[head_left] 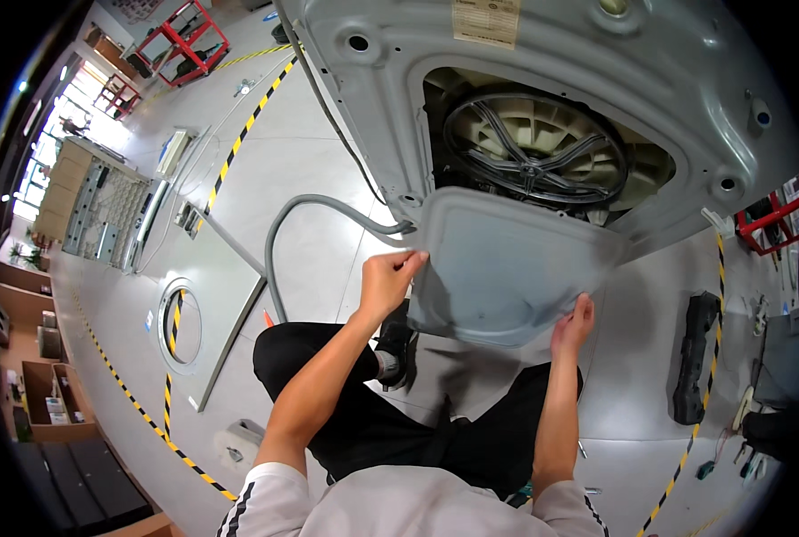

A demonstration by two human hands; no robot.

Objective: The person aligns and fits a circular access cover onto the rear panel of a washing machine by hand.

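I report from my station, taking the large grey machine (730, 67) as landmark. The grey panel (507, 264) is held just in front of the machine, below its opening, the panel's upper edge overlapping the opening's lower rim in my view; whether the two touch, I cannot tell. The panel is tilted, its broad face toward my camera. My left hand (388, 285) has thumb and fingers pinching the panel's left edge. My right hand (572, 328) grips the lower right edge with its fingers bent in; how far they reach behind is hidden. Inside the machine's opening I note a dark spoked wheel (530, 167) set before a pale ribbed part. A paper label (486, 22) is fixed to the machine above that opening. Left of the machine, a grey hose (277, 234) arches over the floor (337, 174), one end near the machine's lower left corner. Farther left of the machine lies a flat sheet (223, 309) with a round hole. Right of the machine's near edge, a long black part (696, 358) lies on the floor beside striped tape (712, 371).
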